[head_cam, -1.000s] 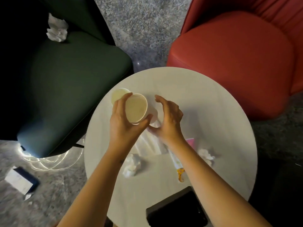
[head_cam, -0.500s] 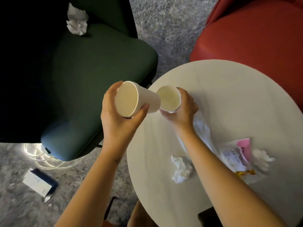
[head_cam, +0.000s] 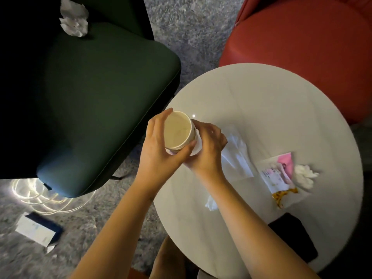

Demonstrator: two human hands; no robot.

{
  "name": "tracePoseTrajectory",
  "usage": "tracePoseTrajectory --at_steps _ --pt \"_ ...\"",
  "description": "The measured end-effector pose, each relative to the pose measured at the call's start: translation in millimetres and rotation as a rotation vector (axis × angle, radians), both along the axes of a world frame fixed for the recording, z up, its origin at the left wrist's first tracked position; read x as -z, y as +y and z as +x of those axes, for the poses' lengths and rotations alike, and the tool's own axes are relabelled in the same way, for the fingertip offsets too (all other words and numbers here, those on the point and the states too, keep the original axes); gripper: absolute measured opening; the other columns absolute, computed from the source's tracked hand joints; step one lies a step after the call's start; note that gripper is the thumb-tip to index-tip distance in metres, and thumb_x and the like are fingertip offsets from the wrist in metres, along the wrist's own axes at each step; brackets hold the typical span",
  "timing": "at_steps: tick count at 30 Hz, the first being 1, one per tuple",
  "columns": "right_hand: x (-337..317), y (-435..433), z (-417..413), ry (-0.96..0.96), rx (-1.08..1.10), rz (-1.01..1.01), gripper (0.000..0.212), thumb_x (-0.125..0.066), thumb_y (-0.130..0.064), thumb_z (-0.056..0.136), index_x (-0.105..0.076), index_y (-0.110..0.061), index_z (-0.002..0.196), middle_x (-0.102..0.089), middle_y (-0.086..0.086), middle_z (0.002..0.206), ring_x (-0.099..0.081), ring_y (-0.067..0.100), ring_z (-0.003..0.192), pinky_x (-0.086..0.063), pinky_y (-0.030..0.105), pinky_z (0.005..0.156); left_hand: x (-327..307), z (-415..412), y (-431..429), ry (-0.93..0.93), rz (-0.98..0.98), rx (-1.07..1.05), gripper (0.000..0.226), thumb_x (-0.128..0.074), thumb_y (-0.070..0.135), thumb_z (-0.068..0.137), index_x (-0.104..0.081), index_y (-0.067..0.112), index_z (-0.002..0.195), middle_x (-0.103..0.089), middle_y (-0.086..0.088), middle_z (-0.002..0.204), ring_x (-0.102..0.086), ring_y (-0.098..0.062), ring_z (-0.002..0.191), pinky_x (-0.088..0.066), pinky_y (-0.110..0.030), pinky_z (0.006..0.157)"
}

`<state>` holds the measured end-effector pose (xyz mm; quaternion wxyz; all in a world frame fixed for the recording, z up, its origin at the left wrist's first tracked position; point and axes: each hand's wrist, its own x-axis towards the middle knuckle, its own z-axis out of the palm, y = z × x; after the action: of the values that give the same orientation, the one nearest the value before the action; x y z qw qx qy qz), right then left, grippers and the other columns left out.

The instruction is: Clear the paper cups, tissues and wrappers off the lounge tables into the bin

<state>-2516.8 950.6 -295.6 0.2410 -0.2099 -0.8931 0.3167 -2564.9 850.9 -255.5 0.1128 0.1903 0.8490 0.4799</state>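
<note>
Two white paper cups [head_cam: 178,130] are nested one in the other at the left edge of the round white table [head_cam: 271,101]. My left hand [head_cam: 157,150] grips the upper cup's rim and my right hand [head_cam: 209,150] holds the outer cup from the right. On the table lie a clear plastic wrapper [head_cam: 237,156], a pink-and-white wrapper [head_cam: 279,174], a crumpled tissue [head_cam: 305,175] and another tissue [head_cam: 211,204] partly hidden by my right forearm. A further crumpled tissue [head_cam: 74,19] sits on the green chair. No bin is in view.
A dark green chair [head_cam: 96,101] stands left of the table and a red chair [head_cam: 302,43] behind it. A black flat object [head_cam: 293,236] lies at the table's near edge. On the grey carpet lie a small box [head_cam: 38,230] and a coiled cable [head_cam: 40,196].
The two cups, held apart in separate hands half a second ago, are now pushed together into one stack. The view has shifted left, so the table sits further right.
</note>
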Motion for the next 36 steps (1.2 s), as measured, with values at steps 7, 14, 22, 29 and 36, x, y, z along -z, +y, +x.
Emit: tracePoseTrajectory --at_steps 7,14,22,29,36 --pt "9 3 37 -0.145 -0.115 -0.149 0.073 -0.084 -0.031 0.057 -0.055 -0.007 0.120 -0.059 0.009 0.120 -0.052 0.029 0.114 -0.041 0.049 0.092 19 38 0 0.016 -0.079 -0.039 0.075 -0.069 0.037 0.073 -0.038 0.010 0.136 -0.040 0.005 0.125 -0.041 -0.005 0.114 -0.030 -0.004 0.091" --pt "8 40 94 -0.170 -0.107 -0.212 0.071 -0.082 -0.034 0.061 -0.055 -0.009 0.122 -0.059 0.002 0.119 -0.050 0.023 0.112 -0.031 0.038 0.093 40 87 -7 0.091 -0.208 -0.123 0.080 -0.076 0.026 0.074 -0.032 0.011 0.140 -0.037 -0.009 0.130 -0.040 -0.012 0.112 -0.036 -0.017 0.085" --pt "26 50 148 -0.194 -0.263 -0.105 0.066 -0.079 -0.036 0.057 -0.057 -0.017 0.116 -0.061 -0.004 0.110 -0.047 0.017 0.107 -0.029 0.031 0.086 46 121 -2 0.129 -0.265 -0.217 0.085 -0.066 0.046 0.075 -0.028 0.015 0.144 -0.029 -0.013 0.141 -0.033 -0.020 0.128 -0.037 -0.038 0.103" --pt "43 38 166 -0.340 -0.450 0.115 0.044 -0.082 -0.023 0.058 -0.066 -0.021 0.099 -0.065 -0.005 0.103 -0.051 0.025 0.105 -0.021 0.030 0.077 12 130 3 0.251 -0.304 -0.318 0.074 -0.050 0.051 0.080 -0.033 0.013 0.141 -0.024 -0.018 0.147 -0.021 -0.033 0.136 -0.015 -0.044 0.110" --pt "21 57 153 -0.212 -0.373 0.020 0.033 -0.076 0.001 0.058 -0.067 -0.012 0.088 -0.066 -0.003 0.089 -0.062 0.026 0.083 -0.022 0.028 0.070 -18 135 25 0.351 -0.235 -0.282 0.060 -0.053 0.038 0.081 -0.046 0.006 0.131 -0.040 -0.018 0.137 -0.032 -0.032 0.128 -0.024 -0.044 0.106"
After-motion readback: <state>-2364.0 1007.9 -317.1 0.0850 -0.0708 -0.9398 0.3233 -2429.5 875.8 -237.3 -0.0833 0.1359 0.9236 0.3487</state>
